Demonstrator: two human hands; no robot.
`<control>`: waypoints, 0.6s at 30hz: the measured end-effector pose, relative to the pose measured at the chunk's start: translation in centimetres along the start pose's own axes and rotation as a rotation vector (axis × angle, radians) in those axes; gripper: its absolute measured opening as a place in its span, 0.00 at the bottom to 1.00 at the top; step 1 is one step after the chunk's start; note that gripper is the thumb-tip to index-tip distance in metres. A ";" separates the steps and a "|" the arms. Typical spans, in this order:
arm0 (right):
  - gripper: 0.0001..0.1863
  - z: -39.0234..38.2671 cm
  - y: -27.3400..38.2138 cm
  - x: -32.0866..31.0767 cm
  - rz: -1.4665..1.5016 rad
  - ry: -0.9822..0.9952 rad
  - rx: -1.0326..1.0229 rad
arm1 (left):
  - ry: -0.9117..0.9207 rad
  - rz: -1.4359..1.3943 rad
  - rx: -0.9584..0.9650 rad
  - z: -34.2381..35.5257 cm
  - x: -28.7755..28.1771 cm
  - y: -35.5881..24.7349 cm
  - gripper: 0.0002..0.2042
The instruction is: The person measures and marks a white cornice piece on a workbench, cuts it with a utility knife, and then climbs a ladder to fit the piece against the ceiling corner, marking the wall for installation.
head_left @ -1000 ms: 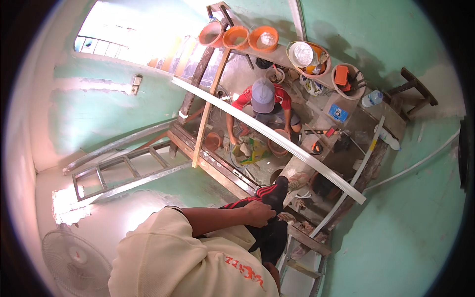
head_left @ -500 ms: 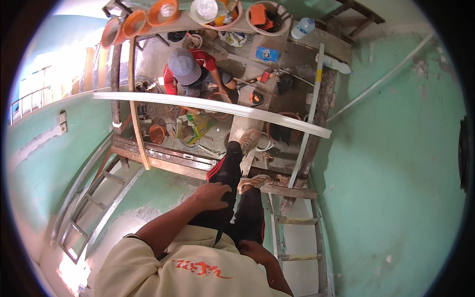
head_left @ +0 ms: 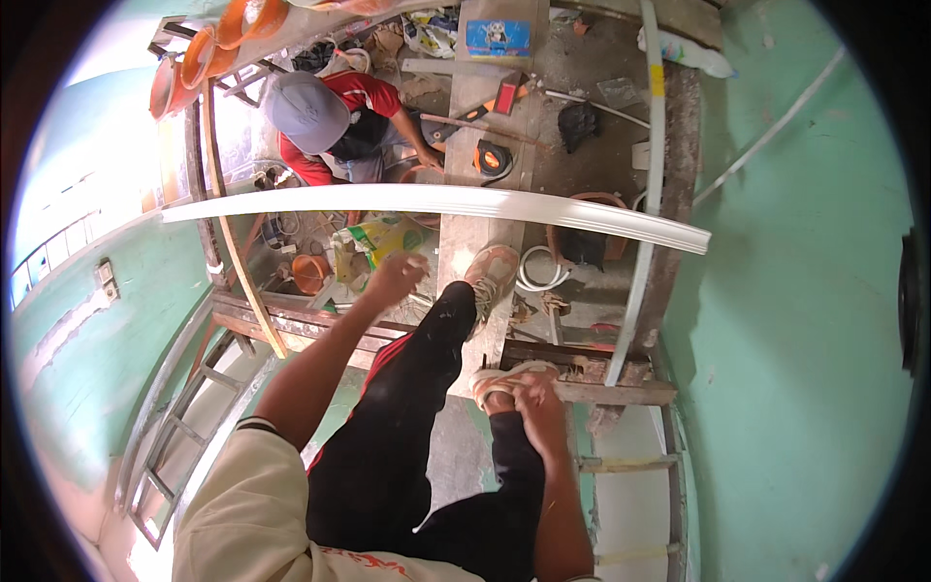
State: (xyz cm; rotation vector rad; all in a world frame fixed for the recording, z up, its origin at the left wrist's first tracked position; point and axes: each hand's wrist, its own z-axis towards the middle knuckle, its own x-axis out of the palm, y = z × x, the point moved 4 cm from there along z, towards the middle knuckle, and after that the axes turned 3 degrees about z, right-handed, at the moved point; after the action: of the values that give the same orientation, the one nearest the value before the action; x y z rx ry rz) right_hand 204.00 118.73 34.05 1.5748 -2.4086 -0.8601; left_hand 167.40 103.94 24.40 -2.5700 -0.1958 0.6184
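My left hand (head_left: 396, 278) hangs in the air beside my left knee, its fingers loosely apart and holding nothing. Down at my right shoe (head_left: 504, 380), my right hand (head_left: 538, 403) overlaps the shoe and ankle. Its fingers look stretched out and are slightly blurred; I see no object in them, and whether they touch the shoe is unclear. A long white cornice moulding (head_left: 456, 201) lies across in front of me, beyond both hands. My left shoe (head_left: 493, 281) stands on a wooden plank (head_left: 465, 238) just this side of it.
Below, a person in a grey cap (head_left: 308, 112) crouches left of the plank. A tape measure (head_left: 493, 158) and a blue box (head_left: 497, 39) rest on the plank. Ladders (head_left: 194, 427) lean at left and right (head_left: 630, 464). Orange buckets (head_left: 173, 87) stand far left. A green wall (head_left: 795, 291) rises right.
My left hand has left my thigh and moved forward. My right hand has gone from my hip down to my right shoe. I lean further forward, so the scaffold looks closer.
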 end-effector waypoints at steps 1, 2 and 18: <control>0.21 4.5 -1.5 -0.7 -0.102 -0.088 -0.151 | -0.008 -0.185 -0.183 3.2 0.5 3.2 0.19; 0.22 8.5 0.8 -2.1 -0.115 -0.051 -0.140 | -0.108 -0.331 -0.285 5.3 0.5 4.9 0.17; 0.37 40.6 6.3 -6.9 -1.054 0.008 -0.777 | -1.092 -1.512 -0.255 21.2 -5.2 19.3 0.55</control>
State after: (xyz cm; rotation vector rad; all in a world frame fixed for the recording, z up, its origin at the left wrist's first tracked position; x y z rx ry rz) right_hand 185.41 142.23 5.10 2.3065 -0.8086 -1.6122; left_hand 153.47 94.85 0.42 -1.2264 -2.2703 1.1714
